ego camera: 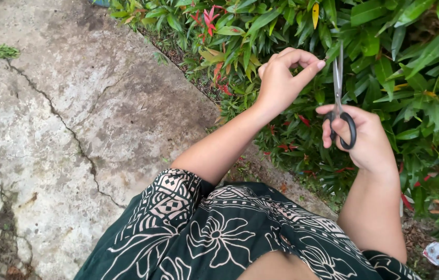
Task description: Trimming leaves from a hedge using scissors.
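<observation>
The right hand (367, 137) holds a pair of scissors (339, 98) with black handles. Its fingers are clamped through the handle loops, and the thin blades point up, close together, into the green bush (416, 57). The left hand (281, 78) is up just beside the blades. Its thumb and first finger are pinched together, but I cannot tell if they hold a leaf. Some leaves are red (209, 18). A cracked stone path (64, 103) lies on the left. Below is a dark green dress (219, 233) with pale flowers.
</observation>
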